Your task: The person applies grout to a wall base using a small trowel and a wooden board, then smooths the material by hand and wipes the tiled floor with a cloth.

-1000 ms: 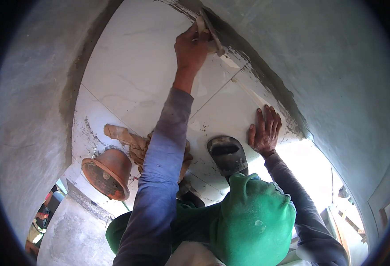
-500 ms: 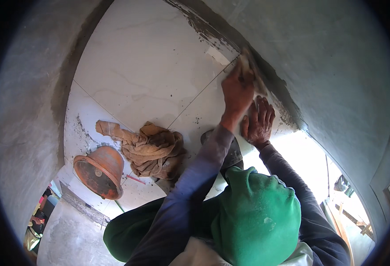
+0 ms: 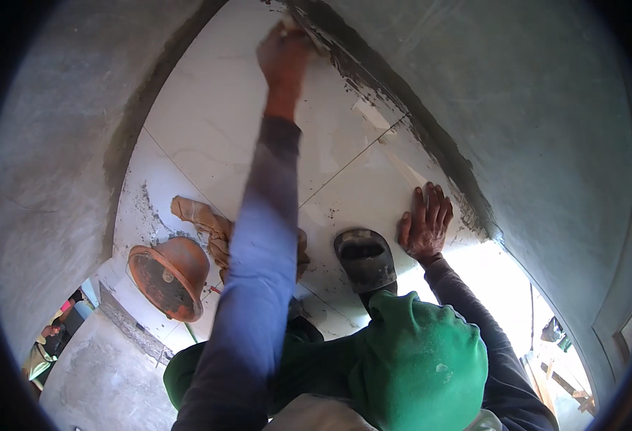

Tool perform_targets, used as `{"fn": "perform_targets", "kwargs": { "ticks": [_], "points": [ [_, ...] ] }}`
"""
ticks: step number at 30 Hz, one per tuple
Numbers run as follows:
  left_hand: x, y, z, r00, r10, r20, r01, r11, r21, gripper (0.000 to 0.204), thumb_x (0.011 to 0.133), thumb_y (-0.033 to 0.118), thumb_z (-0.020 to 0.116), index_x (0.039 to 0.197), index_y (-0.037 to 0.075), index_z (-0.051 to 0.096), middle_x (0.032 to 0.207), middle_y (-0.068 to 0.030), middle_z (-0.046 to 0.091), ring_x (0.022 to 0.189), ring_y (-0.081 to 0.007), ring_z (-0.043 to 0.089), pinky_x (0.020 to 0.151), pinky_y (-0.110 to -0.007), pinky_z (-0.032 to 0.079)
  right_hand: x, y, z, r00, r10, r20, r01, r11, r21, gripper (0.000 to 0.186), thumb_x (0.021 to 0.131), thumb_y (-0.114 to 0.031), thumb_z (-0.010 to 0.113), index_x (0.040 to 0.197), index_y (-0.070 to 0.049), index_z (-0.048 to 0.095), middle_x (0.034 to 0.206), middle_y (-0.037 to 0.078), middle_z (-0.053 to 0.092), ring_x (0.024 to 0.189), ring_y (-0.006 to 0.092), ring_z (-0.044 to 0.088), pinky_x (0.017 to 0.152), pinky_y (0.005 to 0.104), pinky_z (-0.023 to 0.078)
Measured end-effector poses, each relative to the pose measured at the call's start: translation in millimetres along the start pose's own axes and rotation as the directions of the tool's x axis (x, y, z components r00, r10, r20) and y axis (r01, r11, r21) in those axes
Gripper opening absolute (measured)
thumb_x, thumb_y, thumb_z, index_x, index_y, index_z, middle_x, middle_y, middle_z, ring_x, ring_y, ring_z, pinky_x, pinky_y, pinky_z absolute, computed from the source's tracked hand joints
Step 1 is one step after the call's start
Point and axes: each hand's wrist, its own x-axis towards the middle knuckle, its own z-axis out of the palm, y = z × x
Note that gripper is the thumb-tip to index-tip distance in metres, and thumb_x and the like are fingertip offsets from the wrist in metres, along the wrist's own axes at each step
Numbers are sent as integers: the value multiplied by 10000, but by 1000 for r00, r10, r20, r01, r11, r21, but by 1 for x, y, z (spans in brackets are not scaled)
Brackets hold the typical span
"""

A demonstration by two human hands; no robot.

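My left hand point(image 3: 285, 61) reaches to the far end of the white tiled floor point(image 3: 208, 115), beside the dark mortar strip at the foot of the right wall. Its fingers are closed on a small pale thing, too blurred to name. My right hand point(image 3: 425, 224) lies flat on the tile near the right wall, fingers spread, with nothing in it. A crumpled brown cloth point(image 3: 195, 210) is on the tiles, partly covered by my left forearm. Left of it, an orange-brown bucket point(image 3: 169, 279) lies tipped on its side, its dirty inside showing.
Grey plastered walls point(image 3: 531, 122) close in on both sides, edged by rough mortar point(image 3: 416, 118). A dark sandal point(image 3: 366, 258) is on my foot, below my right hand. My green-clad knee point(image 3: 423, 352) fills the lower middle. Bright light falls through an opening at the right.
My left hand has swept forward and left along the wall edge to the far end, still closed. The right hand stays flat on the tile. My left forearm now covers much of the cloth.
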Motion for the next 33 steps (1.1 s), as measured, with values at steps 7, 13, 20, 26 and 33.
{"fn": "perform_targets", "kwargs": {
  "ticks": [7,13,20,26,33],
  "points": [
    [28,22,8,986,-142,87,136,988,74,308,991,126,700,1270,56,808,1001,-58,809,829,-109,706,760,-288,577,-6,10,3,1000,3,13,-3,1000,-8,663,964,-304,561,1542,19,526,1633,283,441,1544,484,373,1241,649,257],
    [-71,7,45,989,-41,145,30,997,77,366,1001,29,680,1361,18,744,1022,-22,772,914,-110,696,803,-313,582,-7,14,3,1000,1,14,-1,1000,-11,655,975,-309,556,1541,20,526,1630,288,442,1543,486,371,1247,652,249],
    [-197,6,85,979,-73,193,46,989,142,420,1037,210,660,1417,36,700,920,-155,793,775,-198,769,717,-365,602,-22,14,4,1000,6,-18,-5,999,34,614,1001,-282,585,1534,16,527,1615,292,447,1527,491,389,1226,670,295],
    [-265,15,104,945,-228,237,204,972,120,472,1075,174,656,1502,-25,621,997,-122,794,832,-172,784,750,-341,624,-133,36,-17,970,224,96,-233,968,95,620,1038,-222,579,1612,-32,440,1661,312,364,1532,516,368,1239,661,298],
    [-347,8,118,955,-184,232,153,977,146,493,1063,167,666,1523,-2,611,1029,-169,781,886,-228,796,769,-359,645,-230,73,-19,673,719,173,-737,671,82,712,1110,-380,516,1720,-97,285,1752,286,225,1597,507,272,1304,617,251]
  ]
}}
